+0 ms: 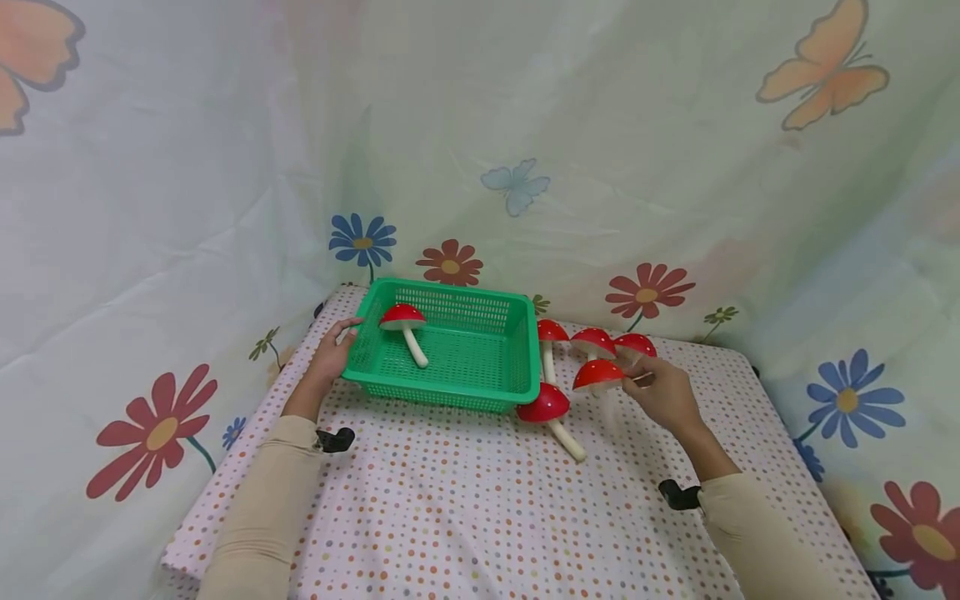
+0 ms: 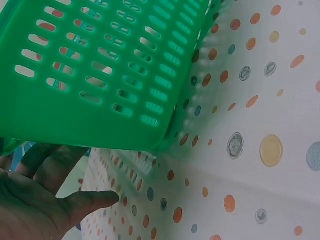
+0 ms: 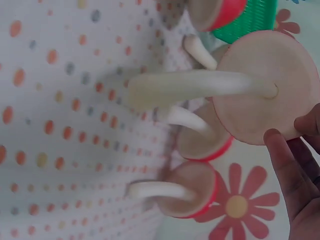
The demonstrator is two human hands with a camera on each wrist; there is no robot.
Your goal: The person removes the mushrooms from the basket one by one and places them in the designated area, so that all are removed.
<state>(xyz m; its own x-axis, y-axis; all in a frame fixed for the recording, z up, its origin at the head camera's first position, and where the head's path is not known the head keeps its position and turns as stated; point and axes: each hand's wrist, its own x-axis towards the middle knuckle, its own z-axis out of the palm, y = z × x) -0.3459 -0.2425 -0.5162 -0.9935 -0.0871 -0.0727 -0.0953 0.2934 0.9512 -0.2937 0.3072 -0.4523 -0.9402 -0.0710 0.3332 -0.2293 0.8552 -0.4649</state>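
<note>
In the head view a green plastic basket [image 1: 442,398] stands on the table, holding one toy mushroom [image 1: 402,315] with a red, white-dotted cap and pale stem. My left hand [image 1: 328,360] touches the basket's left end; the left wrist view has its fingers at the rim and its thumb [image 2: 95,202] stretched out, apart from the basket. Between thumb and fingers my right hand [image 1: 667,400] pinches the cap edge of another mushroom [image 1: 597,374]. That mushroom's stem [image 3: 200,86] hangs above the cloth in the right wrist view.
Several more mushrooms lie right of the basket: one by its front corner [image 1: 544,404], one behind it [image 1: 552,331], and two [image 1: 594,340] at the back near my right hand. A dotted cloth [image 1: 435,500] covers the table. A flowered curtain [image 1: 645,208] hangs behind.
</note>
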